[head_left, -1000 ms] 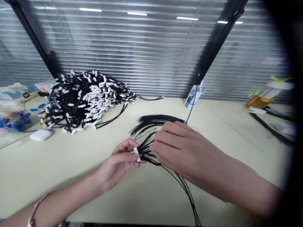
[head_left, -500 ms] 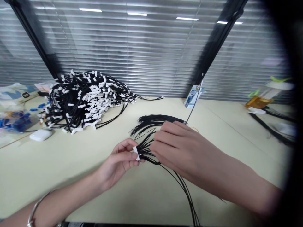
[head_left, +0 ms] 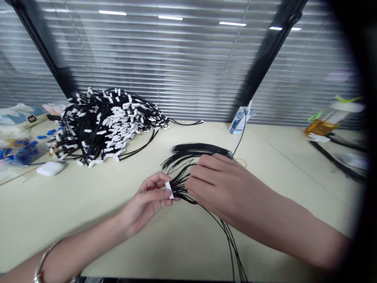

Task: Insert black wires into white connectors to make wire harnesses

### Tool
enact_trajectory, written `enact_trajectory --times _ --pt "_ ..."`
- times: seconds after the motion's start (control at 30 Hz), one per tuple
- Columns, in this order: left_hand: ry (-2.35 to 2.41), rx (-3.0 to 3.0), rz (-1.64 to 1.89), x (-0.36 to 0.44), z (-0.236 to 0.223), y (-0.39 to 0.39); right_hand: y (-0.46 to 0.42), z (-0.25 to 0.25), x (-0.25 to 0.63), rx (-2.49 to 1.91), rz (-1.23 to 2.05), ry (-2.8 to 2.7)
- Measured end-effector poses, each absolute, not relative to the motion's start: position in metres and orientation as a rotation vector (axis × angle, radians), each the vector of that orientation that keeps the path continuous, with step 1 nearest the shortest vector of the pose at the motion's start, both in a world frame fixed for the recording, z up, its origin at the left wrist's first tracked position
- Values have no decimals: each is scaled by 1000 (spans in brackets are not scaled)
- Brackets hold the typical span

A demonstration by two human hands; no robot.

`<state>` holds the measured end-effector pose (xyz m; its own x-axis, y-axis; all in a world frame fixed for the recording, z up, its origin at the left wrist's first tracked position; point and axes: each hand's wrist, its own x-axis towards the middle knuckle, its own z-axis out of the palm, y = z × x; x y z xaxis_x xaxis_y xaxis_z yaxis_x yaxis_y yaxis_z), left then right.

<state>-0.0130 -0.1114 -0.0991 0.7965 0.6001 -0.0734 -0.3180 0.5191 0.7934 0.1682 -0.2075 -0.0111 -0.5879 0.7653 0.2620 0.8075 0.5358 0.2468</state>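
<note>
My left hand (head_left: 154,194) pinches a white connector (head_left: 170,190) between thumb and fingers. Many thin black wires (head_left: 180,184) fan out from the connector's right side. Close by on the right, my right hand (head_left: 210,182) is closed around these wires; its fingertips are mostly hidden behind the knuckles. Loose wire ends (head_left: 234,243) hang below it toward the table's front edge. Just behind both hands, a bundle of cut black wires (head_left: 197,149) lies on the table.
A large heap of black cables with white connectors (head_left: 118,122) is at the back left. Near it lies a white rounded case (head_left: 50,168). A small blue-white box (head_left: 238,120) stands by the blinds. Far right are a bottle of amber liquid (head_left: 322,124) and black cables (head_left: 338,161).
My right hand has shifted very slightly left, and the hanging wires below it have swung a little. The single wire sticking up behind it has bent lower. My left hand stays put.
</note>
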Motion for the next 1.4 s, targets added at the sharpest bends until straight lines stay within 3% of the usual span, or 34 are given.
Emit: enact_trajectory --times 1.4 --pt "364 892 554 -13 -98 -112 -200 -20 165 -1240 -564 -2667"
